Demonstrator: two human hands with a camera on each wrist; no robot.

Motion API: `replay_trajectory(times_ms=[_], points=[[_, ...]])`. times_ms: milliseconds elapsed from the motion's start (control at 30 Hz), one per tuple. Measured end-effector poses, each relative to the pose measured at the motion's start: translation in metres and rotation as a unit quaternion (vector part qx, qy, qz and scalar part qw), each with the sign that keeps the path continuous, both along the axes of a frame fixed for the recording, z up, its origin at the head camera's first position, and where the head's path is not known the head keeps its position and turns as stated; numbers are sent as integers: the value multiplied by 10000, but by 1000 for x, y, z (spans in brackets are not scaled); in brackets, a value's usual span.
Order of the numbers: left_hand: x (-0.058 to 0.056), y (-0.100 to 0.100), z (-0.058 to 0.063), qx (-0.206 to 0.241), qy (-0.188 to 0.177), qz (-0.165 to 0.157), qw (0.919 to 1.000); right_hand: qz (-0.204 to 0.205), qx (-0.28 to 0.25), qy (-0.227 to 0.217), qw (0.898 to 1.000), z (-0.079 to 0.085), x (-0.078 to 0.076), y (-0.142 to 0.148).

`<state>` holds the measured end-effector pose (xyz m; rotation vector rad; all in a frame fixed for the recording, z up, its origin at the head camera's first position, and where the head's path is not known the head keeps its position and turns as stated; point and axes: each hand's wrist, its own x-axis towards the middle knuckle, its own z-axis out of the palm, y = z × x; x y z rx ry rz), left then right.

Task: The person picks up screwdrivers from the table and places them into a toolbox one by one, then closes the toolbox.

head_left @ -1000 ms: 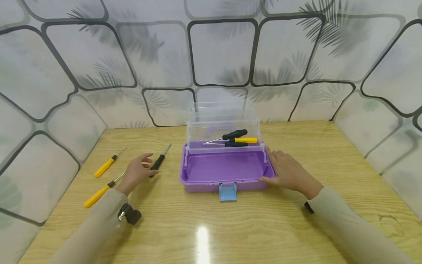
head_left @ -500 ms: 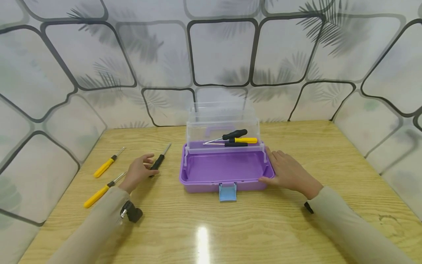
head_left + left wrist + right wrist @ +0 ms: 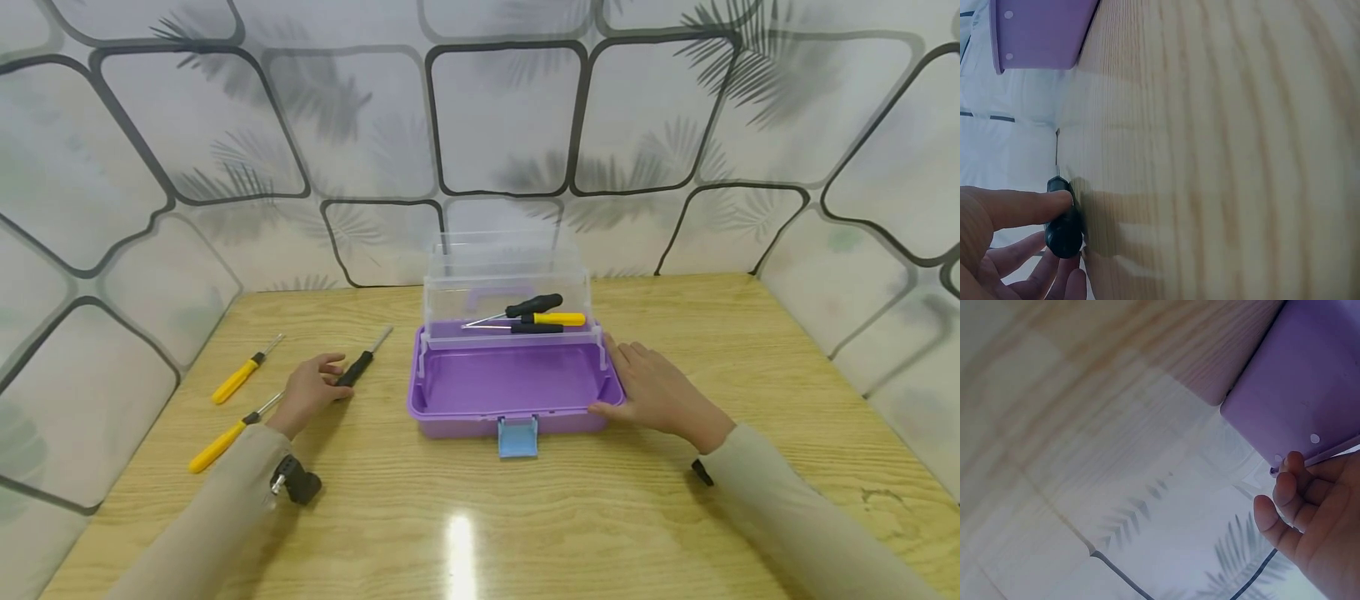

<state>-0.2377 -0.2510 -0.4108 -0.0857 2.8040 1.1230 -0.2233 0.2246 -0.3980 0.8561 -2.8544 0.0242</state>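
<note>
In the head view, my left hand (image 3: 311, 390) pinches the black handle of a screwdriver (image 3: 356, 367) left of the toolbox. The left wrist view has my thumb on one side of that handle (image 3: 1064, 232) and fingers on the other, close over the tabletop. An open purple toolbox (image 3: 517, 423) stands mid-table, its clear lid (image 3: 502, 267) raised and a light blue latch (image 3: 518, 439) hanging at the front. My right hand (image 3: 652, 390) rests at the toolbox's right end, thumb on the front rim, fingers along the side. In the right wrist view, fingertips touch the purple rim.
Two yellow-handled screwdrivers, a far one (image 3: 235, 382) and a near one (image 3: 217, 446), lie left on the wooden table (image 3: 570, 525). Black (image 3: 542, 305) and yellow (image 3: 558, 319) screwdrivers lie in the toolbox's raised tray. A patterned wall covering (image 3: 502, 117) stands behind and at both sides.
The black screwdriver has shifted slightly up and to the left at its handle, moving with my left hand. My right hand and the toolbox have stayed in place.
</note>
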Motion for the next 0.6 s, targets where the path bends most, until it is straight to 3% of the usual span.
replay_trajectory(times_ms=[600], points=[[-7, -14, -4, -437, 259, 65, 9987, 63, 13, 54, 10000, 1, 0, 0]])
